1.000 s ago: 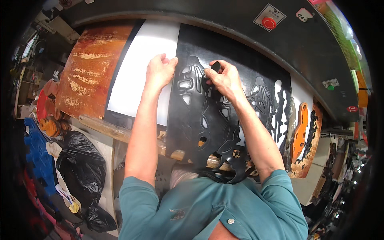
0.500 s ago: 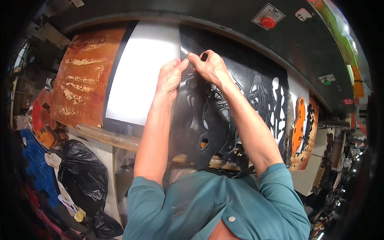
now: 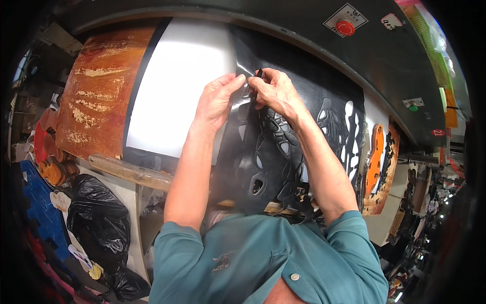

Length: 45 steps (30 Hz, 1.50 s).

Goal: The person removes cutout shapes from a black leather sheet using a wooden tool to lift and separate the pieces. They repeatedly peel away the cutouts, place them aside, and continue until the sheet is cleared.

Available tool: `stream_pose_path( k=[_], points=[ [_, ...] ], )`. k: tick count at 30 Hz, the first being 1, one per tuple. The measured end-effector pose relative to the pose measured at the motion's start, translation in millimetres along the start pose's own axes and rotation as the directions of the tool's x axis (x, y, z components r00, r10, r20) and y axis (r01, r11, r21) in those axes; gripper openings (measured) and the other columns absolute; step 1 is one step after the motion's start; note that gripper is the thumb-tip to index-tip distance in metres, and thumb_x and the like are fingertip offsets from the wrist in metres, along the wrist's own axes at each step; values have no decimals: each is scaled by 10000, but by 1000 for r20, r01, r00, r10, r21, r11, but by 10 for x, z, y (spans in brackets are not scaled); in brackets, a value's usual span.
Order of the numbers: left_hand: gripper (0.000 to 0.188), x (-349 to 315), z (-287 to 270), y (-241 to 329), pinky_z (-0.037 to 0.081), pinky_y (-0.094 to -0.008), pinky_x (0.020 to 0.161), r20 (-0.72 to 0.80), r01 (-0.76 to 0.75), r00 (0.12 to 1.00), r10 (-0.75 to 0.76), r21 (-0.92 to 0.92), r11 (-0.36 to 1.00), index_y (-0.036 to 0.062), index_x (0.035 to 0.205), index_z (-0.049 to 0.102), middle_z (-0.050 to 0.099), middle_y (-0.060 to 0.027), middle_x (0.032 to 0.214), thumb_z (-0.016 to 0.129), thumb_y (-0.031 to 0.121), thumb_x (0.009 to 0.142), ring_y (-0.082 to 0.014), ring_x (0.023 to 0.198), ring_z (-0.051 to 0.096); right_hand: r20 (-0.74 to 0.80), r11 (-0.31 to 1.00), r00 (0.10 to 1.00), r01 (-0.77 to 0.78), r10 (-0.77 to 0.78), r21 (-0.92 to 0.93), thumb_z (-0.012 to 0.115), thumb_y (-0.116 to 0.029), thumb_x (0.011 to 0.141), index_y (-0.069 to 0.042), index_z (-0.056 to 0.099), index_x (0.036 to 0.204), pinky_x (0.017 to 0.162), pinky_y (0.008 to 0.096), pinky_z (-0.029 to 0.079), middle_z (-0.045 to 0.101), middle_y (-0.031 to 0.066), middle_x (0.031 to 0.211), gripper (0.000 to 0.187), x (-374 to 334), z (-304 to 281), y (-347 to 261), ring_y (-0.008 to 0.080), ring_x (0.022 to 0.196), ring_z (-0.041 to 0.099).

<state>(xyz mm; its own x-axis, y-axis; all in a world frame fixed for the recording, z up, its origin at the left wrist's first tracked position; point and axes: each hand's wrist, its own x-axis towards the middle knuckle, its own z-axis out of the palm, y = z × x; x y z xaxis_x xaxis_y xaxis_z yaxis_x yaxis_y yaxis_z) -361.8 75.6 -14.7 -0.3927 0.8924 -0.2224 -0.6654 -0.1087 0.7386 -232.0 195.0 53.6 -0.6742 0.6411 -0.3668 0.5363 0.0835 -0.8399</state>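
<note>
A short-sleeved teal shirt has a pale button.

Red mushroom push button on a dark machine beam, white-and-pink sticker near it, small green push button lower down, yellow-green mesh at upper right, crumpled black plastic bag at lower left, blue notched-edged panel beside it
</note>
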Motion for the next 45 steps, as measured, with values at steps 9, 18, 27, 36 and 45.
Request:
stream_pose_path(
  k=[9, 18, 27, 36, 45],
  points=[
    [200, -143, 123, 94, 564, -262, 839, -107, -106, 985, 132, 219, 970, -7, 1078, 755, 791, -97, 1017, 722, 187, 1041, -121, 909, 719, -183, 954, 978, 41, -100, -298, 570, -157, 904, 142, 630, 1346, 898, 369, 581, 759, 281, 1043, 536, -4, 151, 129, 304, 978, 756],
    [253, -111, 30, 54, 624, -318, 845, -283, -105, 928, 244, 429, 897, -35, 1197, 718, 772, -152, 1084, 693, 170, 1053, -203, 985, 758, -276, 708, 960, 232, -54, 667, 552, 60, 889, 78, 600, 1349, 710, 201, 465, 700, 26, 915, 464, -741, -634, 943, 69, 745, 592],
    [317, -890, 1102, 24, 581, -362, 772, 264, -451, 875, 407, 749, 485, 17, 1089, 755, 735, -127, 1049, 891, 170, 847, -252, 853, 724, -228, 572, 951, 308, -210, 760, 630, -120, 1076, 47, 665, 1264, 753, 294, 592, 767, 110, 1007, 254, -1353, -589, 701, 149, 852, 721],
    [255, -1172, 1414, -80, 581, -273, 723, 357, -473, 831, 426, 857, 204, -29, 1056, 732, 738, -114, 980, 872, 47, 857, -152, 820, 712, -111, 466, 961, 221, -252, 857, 677, -117, 1063, 20, 722, 1239, 806, 220, 527, 757, 26, 1071, 227, -1549, -528, 731, 65, 926, 676],
    [143, -1370, 1463, -126, 545, -211, 705, 74, -274, 944, 321, 715, 643, -57, 1062, 764, 736, -83, 1029, 784, -41, 922, -88, 834, 686, -194, 610, 936, 340, -294, 716, 726, -123, 1038, 24, 735, 1193, 800, 222, 537, 744, 6, 1019, 214, -1665, -408, 800, 57, 907, 653]
  ],
)
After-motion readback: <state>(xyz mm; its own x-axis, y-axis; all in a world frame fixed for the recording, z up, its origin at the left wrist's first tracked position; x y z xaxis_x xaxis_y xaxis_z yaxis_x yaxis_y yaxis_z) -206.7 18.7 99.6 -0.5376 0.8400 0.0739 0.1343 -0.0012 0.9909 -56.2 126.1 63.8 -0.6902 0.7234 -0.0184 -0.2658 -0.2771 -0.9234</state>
